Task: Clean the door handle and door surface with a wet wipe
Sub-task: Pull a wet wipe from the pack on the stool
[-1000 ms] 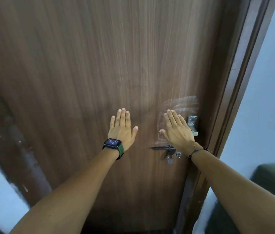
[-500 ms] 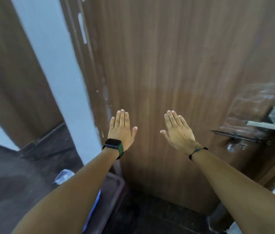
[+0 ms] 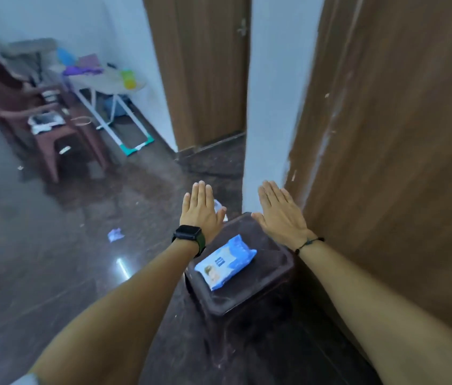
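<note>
A blue pack of wet wipes [image 3: 225, 261] lies flat on a dark brown plastic stool [image 3: 261, 290] beside the brown wooden door [image 3: 402, 151], which fills the right side of the view. The door handle is out of view. My left hand [image 3: 201, 211], with a black watch on the wrist, is held out flat and empty above the stool's far left corner. My right hand [image 3: 281, 215], with a thin dark wrist band, is held out flat and empty above the stool's far right corner, near the door's edge.
A white wall corner [image 3: 272, 107] stands behind the stool, with a second brown door [image 3: 205, 70] beyond it. A crumpled wipe [image 3: 115, 234] lies on the dark glossy floor. At the far left are brown plastic chairs [image 3: 33, 115] and a cluttered folding table [image 3: 108, 81].
The view has swung left and down, from the door and its handle to the stool with the wipes pack. Both hands stay flat, open and empty in front of me.
</note>
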`<act>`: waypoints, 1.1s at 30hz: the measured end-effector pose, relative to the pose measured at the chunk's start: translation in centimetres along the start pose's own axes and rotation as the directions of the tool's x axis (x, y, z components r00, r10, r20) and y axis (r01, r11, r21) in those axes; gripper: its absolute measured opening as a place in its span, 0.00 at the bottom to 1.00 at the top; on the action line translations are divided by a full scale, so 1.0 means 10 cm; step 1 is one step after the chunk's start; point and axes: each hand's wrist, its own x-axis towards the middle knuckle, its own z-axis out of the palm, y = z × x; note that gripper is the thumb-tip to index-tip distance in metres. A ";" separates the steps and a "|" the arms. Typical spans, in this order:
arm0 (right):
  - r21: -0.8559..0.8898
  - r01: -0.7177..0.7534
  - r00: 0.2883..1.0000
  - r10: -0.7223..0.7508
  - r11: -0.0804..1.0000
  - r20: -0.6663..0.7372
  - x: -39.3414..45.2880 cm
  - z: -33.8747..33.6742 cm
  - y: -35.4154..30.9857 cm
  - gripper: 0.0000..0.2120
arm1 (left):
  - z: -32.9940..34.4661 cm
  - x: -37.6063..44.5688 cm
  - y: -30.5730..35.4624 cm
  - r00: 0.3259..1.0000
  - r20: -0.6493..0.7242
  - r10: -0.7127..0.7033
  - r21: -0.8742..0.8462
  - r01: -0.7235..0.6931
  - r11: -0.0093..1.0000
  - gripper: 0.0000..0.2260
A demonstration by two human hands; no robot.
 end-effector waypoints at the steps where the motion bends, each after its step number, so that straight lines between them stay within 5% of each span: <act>1: 0.009 0.047 0.999 -0.047 0.999 0.012 0.07 0.08 -0.08 0.32 | 0.05 -0.04 -0.08 0.999 0.007 -0.041 -0.002 0.041 0.999 0.28; 5: 0.028 0.183 0.982 -0.184 0.983 0.050 0.27 0.42 -0.26 0.33 | 0.32 -0.19 -0.31 0.984 0.050 -0.173 -0.023 0.174 0.984 0.28; 14: 0.078 0.247 0.921 -0.259 0.966 0.291 0.33 1.37 -0.46 0.33 | 1.23 -0.40 -0.54 0.928 0.248 -0.277 -0.018 0.290 0.957 0.29; 19: 0.066 0.251 0.844 -0.252 0.966 0.474 0.41 1.88 -0.48 0.19 | 1.78 -0.26 -0.53 0.914 0.345 -0.215 -0.022 0.237 0.971 0.29; 28: 0.284 -0.048 0.843 -0.113 0.958 0.525 0.90 2.46 -0.48 0.16 | 2.51 -0.15 -0.44 0.876 0.466 -0.126 -0.097 0.192 0.977 0.30; 33: 0.314 -0.065 0.839 -0.119 0.947 0.532 0.99 2.62 -0.56 0.13 | 2.67 -0.10 -0.40 0.877 0.471 -0.096 -0.117 0.170 0.979 0.29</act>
